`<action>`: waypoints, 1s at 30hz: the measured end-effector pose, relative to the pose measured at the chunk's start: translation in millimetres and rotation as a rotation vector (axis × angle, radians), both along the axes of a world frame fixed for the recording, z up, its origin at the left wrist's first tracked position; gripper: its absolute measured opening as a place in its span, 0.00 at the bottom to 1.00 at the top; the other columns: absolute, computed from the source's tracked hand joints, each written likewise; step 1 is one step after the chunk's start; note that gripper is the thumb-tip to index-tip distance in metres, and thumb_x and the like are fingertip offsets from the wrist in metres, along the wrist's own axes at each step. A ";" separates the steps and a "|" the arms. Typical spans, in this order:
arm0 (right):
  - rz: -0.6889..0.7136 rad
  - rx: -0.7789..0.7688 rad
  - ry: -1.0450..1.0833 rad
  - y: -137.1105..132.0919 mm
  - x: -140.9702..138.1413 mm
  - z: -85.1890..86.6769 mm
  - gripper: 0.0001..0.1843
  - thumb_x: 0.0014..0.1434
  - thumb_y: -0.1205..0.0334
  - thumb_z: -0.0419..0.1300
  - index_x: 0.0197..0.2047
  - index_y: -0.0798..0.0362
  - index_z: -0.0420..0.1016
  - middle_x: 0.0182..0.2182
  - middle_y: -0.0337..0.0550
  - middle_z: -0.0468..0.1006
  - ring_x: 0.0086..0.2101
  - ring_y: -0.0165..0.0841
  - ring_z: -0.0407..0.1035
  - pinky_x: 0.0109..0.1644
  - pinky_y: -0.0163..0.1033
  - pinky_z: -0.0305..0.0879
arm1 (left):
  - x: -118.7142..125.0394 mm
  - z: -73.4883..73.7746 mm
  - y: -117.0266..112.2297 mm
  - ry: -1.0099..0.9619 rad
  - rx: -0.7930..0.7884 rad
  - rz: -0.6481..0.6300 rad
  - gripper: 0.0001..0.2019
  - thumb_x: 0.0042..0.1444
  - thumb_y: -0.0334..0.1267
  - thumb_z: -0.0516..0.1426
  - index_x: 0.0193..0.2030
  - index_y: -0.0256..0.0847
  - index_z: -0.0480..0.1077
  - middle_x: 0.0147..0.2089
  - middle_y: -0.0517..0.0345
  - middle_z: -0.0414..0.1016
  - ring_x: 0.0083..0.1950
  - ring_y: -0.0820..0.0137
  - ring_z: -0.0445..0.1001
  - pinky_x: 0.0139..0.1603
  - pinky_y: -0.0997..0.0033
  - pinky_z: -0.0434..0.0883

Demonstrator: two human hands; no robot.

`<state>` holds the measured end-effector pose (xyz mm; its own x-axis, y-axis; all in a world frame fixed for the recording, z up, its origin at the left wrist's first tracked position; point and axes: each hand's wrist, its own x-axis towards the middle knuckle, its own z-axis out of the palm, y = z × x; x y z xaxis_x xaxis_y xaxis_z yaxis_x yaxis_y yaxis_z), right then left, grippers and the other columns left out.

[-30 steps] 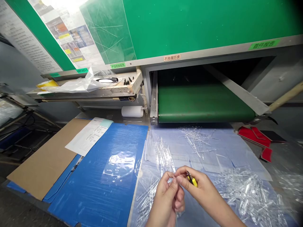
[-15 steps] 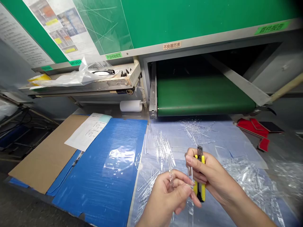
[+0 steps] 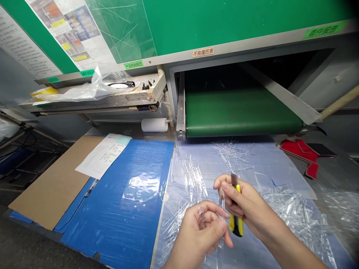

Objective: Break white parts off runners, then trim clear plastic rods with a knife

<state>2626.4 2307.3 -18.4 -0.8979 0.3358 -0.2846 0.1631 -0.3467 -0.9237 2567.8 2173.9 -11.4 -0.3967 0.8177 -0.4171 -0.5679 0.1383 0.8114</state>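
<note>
My right hand (image 3: pixel 241 200) is closed round a yellow-and-black utility knife (image 3: pixel 238 224), its metal end pointing up past the fingers. Thumb and forefinger of that hand also pinch the top of a slim clear plastic piece (image 3: pixel 221 200). Just to the left, my left hand (image 3: pixel 203 231) has curled fingers round another clear plastic strip (image 3: pixel 201 215). Its fingertips lie close to the piece in my right hand; whether they touch it, I cannot tell. Beyond my hands, a cluster of thin clear plastic pieces (image 3: pixel 193 177) lies on the pale blue sheet (image 3: pixel 213 153).
A green conveyor belt (image 3: pixel 241 112) ends behind the work surface. More clear pieces (image 3: pixel 297 213) are heaped at the right, with red pads (image 3: pixel 300 153) beyond. On the left lie a blue board (image 3: pixel 117 209), a paper sheet (image 3: pixel 103 157) and brown cardboard (image 3: pixel 53 183).
My right hand has moved slightly left with the utility knife, which has turned a little. The clear piece between the hands has shifted left. My left hand stays nearly in place.
</note>
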 end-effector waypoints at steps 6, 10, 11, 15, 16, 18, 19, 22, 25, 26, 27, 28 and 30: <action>0.157 0.357 -0.018 0.4 17.9 8.0 0.20 0.64 0.48 0.39 0.29 0.50 0.61 0.22 0.34 0.63 0.21 0.26 0.53 0.26 0.33 0.52 | -1.5 -6.2 -1.9 0.160 -0.011 0.062 0.19 0.47 0.52 0.59 0.35 0.36 0.67 0.19 0.63 0.67 0.18 0.80 0.56 0.22 0.77 0.53; 0.306 0.773 -0.016 -7.3 32.5 12.5 0.17 0.64 0.54 0.43 0.27 0.50 0.63 0.24 0.37 0.68 0.27 0.30 0.64 0.30 0.35 0.57 | -0.8 -6.0 -1.7 0.225 -0.003 0.092 0.19 0.48 0.54 0.58 0.31 0.37 0.65 0.20 0.64 0.64 0.22 0.76 0.62 0.26 0.75 0.57; 0.320 0.835 -0.012 -9.2 35.1 12.5 0.17 0.65 0.56 0.42 0.27 0.49 0.63 0.25 0.38 0.69 0.27 0.30 0.65 0.31 0.35 0.58 | -0.6 -5.7 -1.7 0.237 -0.007 0.094 0.19 0.48 0.54 0.58 0.31 0.37 0.65 0.20 0.64 0.64 0.23 0.76 0.63 0.26 0.75 0.58; 0.325 0.982 0.027 -12.0 38.3 9.7 0.16 0.65 0.58 0.41 0.28 0.49 0.63 0.24 0.38 0.69 0.26 0.31 0.66 0.30 0.35 0.60 | -0.6 -4.9 -2.4 0.300 -0.018 0.075 0.19 0.49 0.54 0.57 0.30 0.38 0.64 0.20 0.63 0.63 0.23 0.75 0.63 0.26 0.74 0.59; 0.328 1.002 0.034 -11.7 37.7 8.9 0.16 0.65 0.59 0.41 0.28 0.49 0.63 0.24 0.38 0.69 0.26 0.31 0.66 0.29 0.35 0.60 | -0.8 -4.7 -2.8 0.317 -0.018 0.066 0.18 0.49 0.54 0.57 0.29 0.38 0.64 0.20 0.63 0.63 0.23 0.75 0.63 0.26 0.74 0.59; 0.333 1.029 0.045 -10.8 36.2 7.7 0.16 0.65 0.59 0.42 0.28 0.49 0.63 0.24 0.38 0.69 0.25 0.30 0.66 0.29 0.35 0.60 | -1.4 -3.9 -3.6 0.354 -0.028 0.045 0.17 0.50 0.52 0.56 0.28 0.38 0.64 0.20 0.63 0.63 0.23 0.74 0.63 0.26 0.74 0.59; 0.332 1.039 0.047 -10.4 35.6 7.3 0.16 0.65 0.59 0.42 0.28 0.49 0.63 0.24 0.38 0.69 0.25 0.30 0.66 0.28 0.35 0.60 | -1.7 -3.3 -3.9 0.373 -0.037 0.035 0.16 0.51 0.52 0.56 0.28 0.38 0.64 0.20 0.63 0.63 0.23 0.74 0.63 0.25 0.74 0.58; 0.323 1.066 0.045 -10.5 35.3 6.8 0.16 0.65 0.59 0.42 0.28 0.50 0.62 0.23 0.38 0.68 0.24 0.30 0.65 0.27 0.35 0.60 | -1.8 -0.7 -4.5 0.439 -0.069 0.008 0.14 0.53 0.49 0.54 0.27 0.38 0.63 0.20 0.62 0.63 0.23 0.74 0.62 0.25 0.74 0.57; 0.317 1.073 0.047 -11.1 36.4 6.6 0.16 0.65 0.59 0.42 0.28 0.50 0.62 0.23 0.38 0.68 0.24 0.29 0.65 0.27 0.35 0.59 | -1.7 3.3 -4.7 0.505 -0.094 -0.009 0.13 0.54 0.46 0.53 0.26 0.39 0.63 0.19 0.62 0.62 0.22 0.74 0.61 0.24 0.74 0.56; 0.315 1.067 0.050 -11.0 36.6 6.6 0.16 0.65 0.59 0.42 0.28 0.50 0.63 0.23 0.38 0.68 0.24 0.29 0.65 0.27 0.35 0.59 | -1.8 4.7 -4.6 0.528 -0.100 -0.015 0.13 0.55 0.45 0.53 0.25 0.39 0.62 0.19 0.62 0.62 0.22 0.75 0.61 0.24 0.74 0.56; 0.312 1.053 0.051 -10.7 36.8 6.5 0.15 0.65 0.59 0.43 0.28 0.50 0.63 0.23 0.37 0.68 0.24 0.29 0.65 0.27 0.35 0.59 | -2.1 6.1 -4.6 0.552 -0.106 -0.021 0.13 0.55 0.44 0.53 0.24 0.39 0.62 0.19 0.63 0.62 0.21 0.75 0.60 0.23 0.75 0.55; 0.311 1.036 0.050 -10.2 37.0 6.3 0.15 0.65 0.59 0.43 0.28 0.50 0.63 0.23 0.37 0.69 0.24 0.29 0.65 0.27 0.34 0.59 | -2.4 7.4 -4.6 0.577 -0.109 -0.028 0.13 0.55 0.44 0.52 0.24 0.40 0.61 0.19 0.63 0.61 0.21 0.75 0.59 0.23 0.75 0.55; 0.289 1.015 0.062 -8.9 37.2 5.8 0.14 0.65 0.59 0.45 0.28 0.50 0.63 0.23 0.35 0.69 0.24 0.28 0.66 0.27 0.33 0.59 | -3.0 9.1 -4.7 0.617 -0.111 -0.042 0.14 0.56 0.44 0.52 0.23 0.40 0.60 0.18 0.63 0.61 0.20 0.76 0.59 0.22 0.75 0.54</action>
<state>2663.6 2298.4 -12.6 -0.9852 0.1613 0.0588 0.0585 0.6373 -0.7684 2564.8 2169.2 -2.3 -0.5602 0.8026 -0.2048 0.0082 0.2526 0.9675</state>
